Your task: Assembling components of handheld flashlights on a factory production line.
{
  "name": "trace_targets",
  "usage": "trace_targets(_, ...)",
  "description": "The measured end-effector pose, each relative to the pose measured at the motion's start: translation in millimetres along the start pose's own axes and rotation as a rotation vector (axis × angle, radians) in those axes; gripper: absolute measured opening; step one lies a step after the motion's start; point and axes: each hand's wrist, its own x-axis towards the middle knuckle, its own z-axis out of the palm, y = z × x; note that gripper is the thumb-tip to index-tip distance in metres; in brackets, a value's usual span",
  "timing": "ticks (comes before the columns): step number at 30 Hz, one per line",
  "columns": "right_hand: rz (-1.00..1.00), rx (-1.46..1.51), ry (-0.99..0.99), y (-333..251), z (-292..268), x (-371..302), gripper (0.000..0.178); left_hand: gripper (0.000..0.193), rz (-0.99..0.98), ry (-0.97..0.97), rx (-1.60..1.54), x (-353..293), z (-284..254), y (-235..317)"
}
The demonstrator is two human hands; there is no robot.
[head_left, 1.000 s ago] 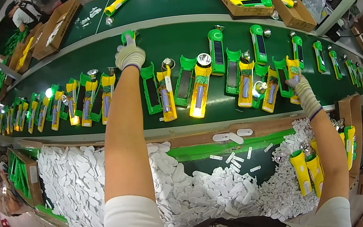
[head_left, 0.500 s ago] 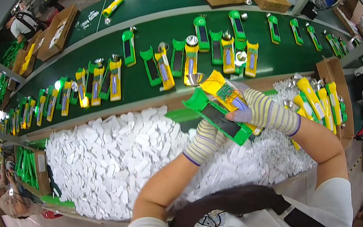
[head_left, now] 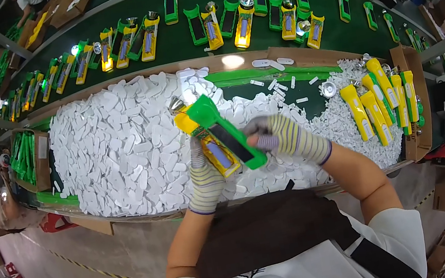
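Observation:
Over the pile of white pieces, my left hand (head_left: 204, 169) is closed round a yellow torch half (head_left: 188, 125), with a grey-violet battery-like part and wires inside and a silver reflector cup (head_left: 176, 105) at its head. A green torch half (head_left: 224, 133) with a dark panel lies at a slant partly over the yellow one. My right hand (head_left: 276, 134), slightly blurred, has its fingers curled at the lower right edge of the green half. Both hands wear striped gloves that leave some fingertips bare.
Beyond the pile of white pieces (head_left: 115, 140), a green conveyor belt (head_left: 141, 82) carries a row of opened torches with reflectors. At the right, several yellow torches (head_left: 376, 118) lie beside a cardboard box wall (head_left: 413, 99). A box of green parts (head_left: 26, 156) stands at the left; a person sits beyond it.
Both hands have moved left with the torch halves. The green half now lies over the yellow one; my left hand has come under the yellow half, my right to the green half's edge.

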Motion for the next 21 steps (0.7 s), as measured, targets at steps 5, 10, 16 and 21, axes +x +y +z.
trace_targets(5,-0.037,-1.261,0.331,38,-68,45,0.032,0.056,-0.153,-0.072,-0.116,1,-33,13)
trace_targets(10,0.173,-1.207,0.197,33,-56,67,0.024,0.055,-0.158,-0.027,0.106,12,-22,4)
trace_targets(16,-0.246,-0.697,0.565,10,-54,20,0.024,0.044,-0.129,-0.022,0.27,5,17,3)
trace_targets(21,-1.018,-1.046,0.275,-33,-13,-18,0.025,0.039,-0.096,-0.06,0.359,14,23,-32)
